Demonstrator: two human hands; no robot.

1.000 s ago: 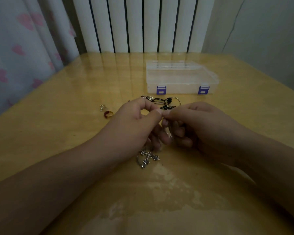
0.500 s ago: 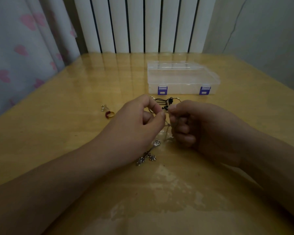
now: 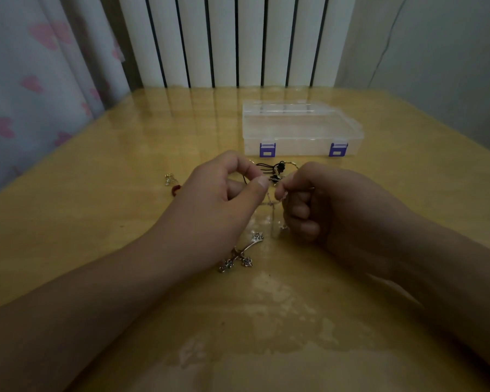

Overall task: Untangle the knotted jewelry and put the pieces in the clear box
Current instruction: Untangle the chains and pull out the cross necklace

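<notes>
The left hand point(image 3: 215, 205) and right hand point(image 3: 320, 205) each pinch a thin silver chain point(image 3: 270, 203) between thumb and forefinger, close together above the wooden table point(image 3: 96, 222). Its cross pendant point(image 3: 242, 254) lies on the tabletop below the left hand. A black cord piece point(image 3: 276, 171) sits just beyond the fingertips (partly hidden), near the closed clear box point(image 3: 301, 128).

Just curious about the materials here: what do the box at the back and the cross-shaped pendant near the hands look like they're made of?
The clear box looks like translucent, slightly frosted plastic: light passes through its walls, and it has two purple clip latches. The cross pendant appears to be silver-toned metal, since its ornate ends glint brightly; whether real silver or plated, I cannot tell.
</notes>
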